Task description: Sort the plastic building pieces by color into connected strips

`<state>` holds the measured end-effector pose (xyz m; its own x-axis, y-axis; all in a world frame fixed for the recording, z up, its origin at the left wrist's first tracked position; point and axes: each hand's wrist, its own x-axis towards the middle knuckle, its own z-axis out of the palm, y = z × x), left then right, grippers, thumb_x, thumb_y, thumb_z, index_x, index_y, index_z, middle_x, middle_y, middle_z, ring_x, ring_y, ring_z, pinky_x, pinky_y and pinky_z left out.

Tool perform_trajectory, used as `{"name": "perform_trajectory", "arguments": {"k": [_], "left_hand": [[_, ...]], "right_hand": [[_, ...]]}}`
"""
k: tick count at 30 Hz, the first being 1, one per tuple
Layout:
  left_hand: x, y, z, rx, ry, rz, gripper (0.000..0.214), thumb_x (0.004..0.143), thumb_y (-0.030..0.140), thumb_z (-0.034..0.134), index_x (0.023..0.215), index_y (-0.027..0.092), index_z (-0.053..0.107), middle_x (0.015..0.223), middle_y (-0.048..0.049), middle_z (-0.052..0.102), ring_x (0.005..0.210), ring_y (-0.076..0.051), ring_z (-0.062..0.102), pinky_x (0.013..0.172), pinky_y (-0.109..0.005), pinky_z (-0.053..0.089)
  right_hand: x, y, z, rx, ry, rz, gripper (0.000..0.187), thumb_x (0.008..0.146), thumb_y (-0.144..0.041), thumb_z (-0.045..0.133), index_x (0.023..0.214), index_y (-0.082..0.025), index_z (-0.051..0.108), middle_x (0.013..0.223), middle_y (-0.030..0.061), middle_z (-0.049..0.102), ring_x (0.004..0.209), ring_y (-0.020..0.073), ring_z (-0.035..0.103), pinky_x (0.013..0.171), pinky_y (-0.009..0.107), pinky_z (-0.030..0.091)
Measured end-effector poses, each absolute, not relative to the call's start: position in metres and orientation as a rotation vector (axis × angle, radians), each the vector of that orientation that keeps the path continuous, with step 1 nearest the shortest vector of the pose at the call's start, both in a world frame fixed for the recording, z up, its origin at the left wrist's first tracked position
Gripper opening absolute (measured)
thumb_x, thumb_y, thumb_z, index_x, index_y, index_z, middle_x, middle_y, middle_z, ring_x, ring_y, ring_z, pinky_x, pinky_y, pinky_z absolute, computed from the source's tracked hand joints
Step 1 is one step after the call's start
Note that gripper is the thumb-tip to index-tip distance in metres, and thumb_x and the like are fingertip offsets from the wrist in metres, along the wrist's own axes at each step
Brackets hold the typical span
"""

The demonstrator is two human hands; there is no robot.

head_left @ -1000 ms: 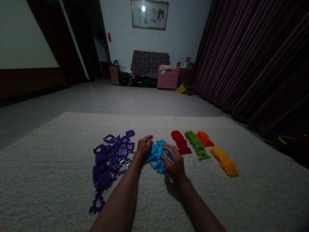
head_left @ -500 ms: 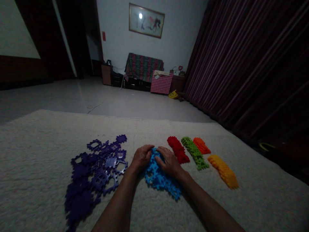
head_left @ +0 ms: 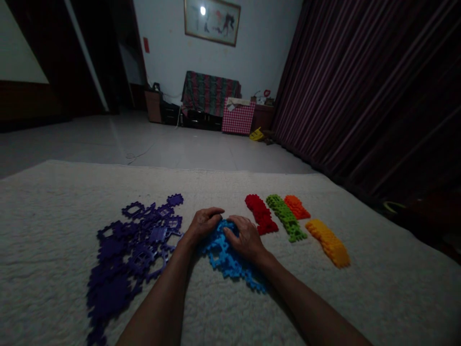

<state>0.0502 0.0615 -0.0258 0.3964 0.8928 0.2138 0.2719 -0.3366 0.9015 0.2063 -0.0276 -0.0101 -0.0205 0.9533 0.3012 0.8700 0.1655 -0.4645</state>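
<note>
On a pale carpet lies a row of blue interlocking plastic pieces. My left hand rests on its far left end with fingers curled over the pieces. My right hand presses down on the same blue pieces from the right, fingers bent. A loose heap of purple pieces spreads out to the left of my left arm. To the right of my hands lie tidy rows of red pieces, green pieces, orange pieces and yellow pieces.
The room is dim. Dark striped curtains hang along the right. At the far wall stand a cloth-covered cabinet and a red checked box. Grey floor lies beyond the carpet's far edge.
The view has swung to the right and down. The blue pieces now lie stretched in a row toward me, and both hands have settled on its far end.
</note>
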Motion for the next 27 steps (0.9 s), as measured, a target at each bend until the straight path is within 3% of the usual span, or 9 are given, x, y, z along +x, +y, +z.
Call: {"name": "perform_trajectory", "arguments": {"k": [4, 7, 11, 16, 21, 27], "left_hand": [[0.049, 0.059, -0.02, 1.784, 1.049, 0.886, 0.038, 0.073, 0.028, 0.054, 0.1, 0.014, 0.076, 0.067, -0.0016, 0.071, 0.06, -0.014, 0.06, 0.059, -0.023, 0.046], [0.048, 0.058, -0.018, 1.776, 1.037, 0.86, 0.038, 0.072, 0.028, 0.054, 0.099, 0.013, 0.076, 0.061, 0.0001, 0.066, 0.056, -0.012, 0.054, 0.053, -0.021, 0.041], [0.049, 0.06, -0.021, 1.731, 1.03, 0.915, 0.037, 0.072, 0.029, 0.057, 0.098, 0.013, 0.076, 0.065, -0.0012, 0.068, 0.058, -0.012, 0.056, 0.055, -0.021, 0.042], [0.054, 0.065, -0.032, 1.555, 1.031, 1.045, 0.037, 0.072, 0.027, 0.057, 0.101, 0.012, 0.075, 0.063, -0.0027, 0.069, 0.057, -0.013, 0.06, 0.058, -0.022, 0.047], [0.057, 0.068, -0.039, 1.554, 1.054, 1.112, 0.034, 0.071, 0.022, 0.056, 0.099, 0.014, 0.075, 0.066, -0.0032, 0.071, 0.058, -0.013, 0.062, 0.059, -0.022, 0.049], [0.057, 0.07, -0.041, 1.662, 1.121, 1.102, 0.036, 0.074, 0.021, 0.052, 0.101, 0.015, 0.075, 0.072, -0.004, 0.073, 0.064, -0.014, 0.064, 0.063, -0.023, 0.05]], "right_hand": [[0.201, -0.032, -0.005, -1.715, -1.912, 0.279, 0.032, 0.087, -0.035, 0.057, 0.112, -0.018, 0.066, 0.114, 0.0103, 0.068, 0.11, 0.025, 0.059, 0.099, 0.038, 0.042], [0.208, -0.031, 0.0, -1.603, -1.979, 0.422, 0.032, 0.086, -0.032, 0.057, 0.113, -0.019, 0.067, 0.114, 0.009, 0.069, 0.109, 0.0235, 0.06, 0.099, 0.036, 0.042], [0.222, -0.025, 0.004, -1.486, -1.961, 0.602, 0.031, 0.088, -0.028, 0.048, 0.11, -0.02, 0.068, 0.108, 0.0063, 0.071, 0.101, 0.0206, 0.063, 0.09, 0.032, 0.045], [0.231, -0.016, -0.001, -1.508, -1.755, 0.676, 0.032, 0.091, -0.036, 0.042, 0.095, -0.018, 0.068, 0.083, 0.0031, 0.07, 0.079, 0.0185, 0.063, 0.07, 0.027, 0.047], [0.232, -0.006, -0.011, -1.544, -1.657, 0.592, 0.036, 0.086, -0.039, 0.048, 0.11, -0.016, 0.065, 0.09, 0.0055, 0.071, 0.082, 0.0195, 0.064, 0.073, 0.029, 0.047], [0.229, 0.001, -0.014, -1.651, -1.571, 0.584, 0.044, 0.083, -0.039, 0.051, 0.116, -0.013, 0.062, 0.074, 0.0031, 0.066, 0.065, 0.0175, 0.06, 0.057, 0.026, 0.044]]}}
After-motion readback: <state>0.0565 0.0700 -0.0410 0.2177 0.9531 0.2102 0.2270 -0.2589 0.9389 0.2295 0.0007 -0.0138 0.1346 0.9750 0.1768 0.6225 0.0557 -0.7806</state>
